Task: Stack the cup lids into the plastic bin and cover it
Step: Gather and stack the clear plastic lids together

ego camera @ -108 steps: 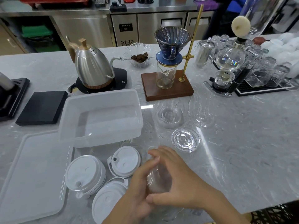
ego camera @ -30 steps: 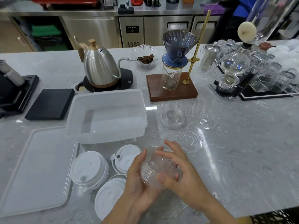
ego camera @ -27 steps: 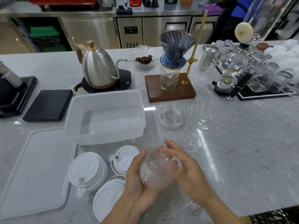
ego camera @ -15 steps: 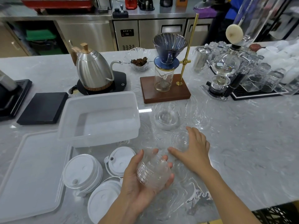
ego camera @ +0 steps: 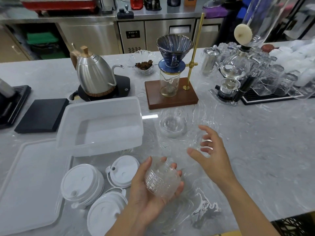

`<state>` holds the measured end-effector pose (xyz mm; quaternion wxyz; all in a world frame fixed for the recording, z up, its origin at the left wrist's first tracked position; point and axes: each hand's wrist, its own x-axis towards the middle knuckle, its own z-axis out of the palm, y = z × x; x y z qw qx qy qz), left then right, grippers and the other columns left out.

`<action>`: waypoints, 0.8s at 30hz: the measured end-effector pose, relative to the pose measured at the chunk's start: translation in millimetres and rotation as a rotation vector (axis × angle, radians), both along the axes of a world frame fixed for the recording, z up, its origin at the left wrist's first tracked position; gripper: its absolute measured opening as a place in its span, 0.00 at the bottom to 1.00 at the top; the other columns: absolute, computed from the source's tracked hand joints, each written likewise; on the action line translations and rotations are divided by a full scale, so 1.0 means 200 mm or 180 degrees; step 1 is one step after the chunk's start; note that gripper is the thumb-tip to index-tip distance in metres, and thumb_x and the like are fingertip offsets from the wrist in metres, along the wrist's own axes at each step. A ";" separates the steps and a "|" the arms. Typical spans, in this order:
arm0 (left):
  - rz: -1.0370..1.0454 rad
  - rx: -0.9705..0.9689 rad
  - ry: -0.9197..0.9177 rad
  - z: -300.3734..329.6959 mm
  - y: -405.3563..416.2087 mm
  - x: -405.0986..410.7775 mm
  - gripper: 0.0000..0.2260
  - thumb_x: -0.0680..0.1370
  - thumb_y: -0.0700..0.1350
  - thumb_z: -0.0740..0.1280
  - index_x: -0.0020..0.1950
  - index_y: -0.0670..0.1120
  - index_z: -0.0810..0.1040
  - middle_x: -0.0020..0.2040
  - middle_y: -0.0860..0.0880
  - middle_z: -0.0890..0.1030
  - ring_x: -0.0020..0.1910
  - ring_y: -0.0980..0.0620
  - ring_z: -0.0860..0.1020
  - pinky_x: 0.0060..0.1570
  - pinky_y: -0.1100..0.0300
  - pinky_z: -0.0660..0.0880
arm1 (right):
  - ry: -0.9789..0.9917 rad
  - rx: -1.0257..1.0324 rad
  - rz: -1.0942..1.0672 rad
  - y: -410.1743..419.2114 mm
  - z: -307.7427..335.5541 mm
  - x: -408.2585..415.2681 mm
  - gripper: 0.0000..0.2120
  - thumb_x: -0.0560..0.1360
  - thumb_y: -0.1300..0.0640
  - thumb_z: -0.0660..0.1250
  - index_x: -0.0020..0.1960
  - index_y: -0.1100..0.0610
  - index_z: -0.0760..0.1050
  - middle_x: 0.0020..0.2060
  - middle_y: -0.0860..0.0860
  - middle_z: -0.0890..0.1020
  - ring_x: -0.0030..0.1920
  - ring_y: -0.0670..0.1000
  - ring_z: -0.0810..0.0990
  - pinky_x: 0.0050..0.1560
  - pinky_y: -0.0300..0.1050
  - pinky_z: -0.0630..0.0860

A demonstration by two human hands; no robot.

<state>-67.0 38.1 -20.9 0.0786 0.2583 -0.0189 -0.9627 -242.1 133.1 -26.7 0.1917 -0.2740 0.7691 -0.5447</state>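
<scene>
1. Left hand (ego camera: 150,189), palm up, cups a stack of clear lids (ego camera: 162,180) near the counter's front edge
2. Right hand (ego camera: 210,156) hovers with fingers spread; whether it pinches a clear lid, I cannot tell
3. Plastic bin (ego camera: 100,125) sits left, uncovered; bare marble lies right of the hands

Left hand (ego camera: 150,188) cradles stacked clear lids (ego camera: 162,180); right hand (ego camera: 211,155) perhaps pinches another.

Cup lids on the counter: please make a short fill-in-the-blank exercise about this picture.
1. The left hand holds a stack of ____ lids.
2. The plastic bin holds ____ lids.
3. The white lids lie on the side of the bin ____ to the person.
4. The right hand holds ____.

Missing words: clear; no; nearer; nothing
</scene>
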 end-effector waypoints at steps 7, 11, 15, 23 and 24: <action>0.0101 -0.0075 -0.0027 -0.01 0.06 -0.11 0.29 0.55 0.48 0.87 0.52 0.45 0.83 0.57 0.39 0.82 0.52 0.38 0.81 0.52 0.41 0.79 | -0.1254 -0.0878 0.0096 0.05 0.15 0.10 0.32 0.56 0.51 0.80 0.54 0.56 0.69 0.59 0.54 0.79 0.55 0.47 0.82 0.62 0.48 0.79; 0.0225 -0.0268 -0.0072 -0.02 0.09 -0.19 0.33 0.56 0.51 0.86 0.58 0.46 0.82 0.62 0.39 0.81 0.57 0.40 0.81 0.55 0.40 0.79 | -0.1542 -0.0800 0.0401 0.07 0.10 0.15 0.29 0.57 0.57 0.83 0.48 0.58 0.67 0.65 0.54 0.77 0.63 0.52 0.80 0.66 0.59 0.75; 0.0334 -0.0302 0.0003 -0.03 0.12 -0.25 0.32 0.59 0.51 0.86 0.59 0.46 0.80 0.64 0.37 0.79 0.61 0.37 0.80 0.57 0.39 0.79 | -0.1169 -0.0529 0.0756 0.12 0.06 0.12 0.26 0.60 0.49 0.79 0.52 0.54 0.72 0.60 0.45 0.80 0.63 0.46 0.79 0.65 0.45 0.75; 0.0305 -0.0099 0.0196 -0.02 0.23 -0.36 0.36 0.62 0.47 0.85 0.66 0.40 0.77 0.67 0.38 0.76 0.68 0.38 0.75 0.66 0.42 0.75 | -0.0317 -0.0061 0.1652 0.17 0.08 -0.02 0.27 0.72 0.44 0.67 0.71 0.39 0.71 0.65 0.40 0.73 0.70 0.45 0.71 0.64 0.28 0.65; 0.0333 -0.0062 0.0216 -0.02 0.23 -0.37 0.36 0.61 0.46 0.85 0.66 0.40 0.77 0.67 0.39 0.76 0.68 0.38 0.76 0.68 0.43 0.73 | -0.0325 -0.0009 0.1732 0.17 0.09 -0.04 0.26 0.72 0.43 0.66 0.71 0.37 0.71 0.65 0.41 0.72 0.70 0.45 0.70 0.65 0.29 0.65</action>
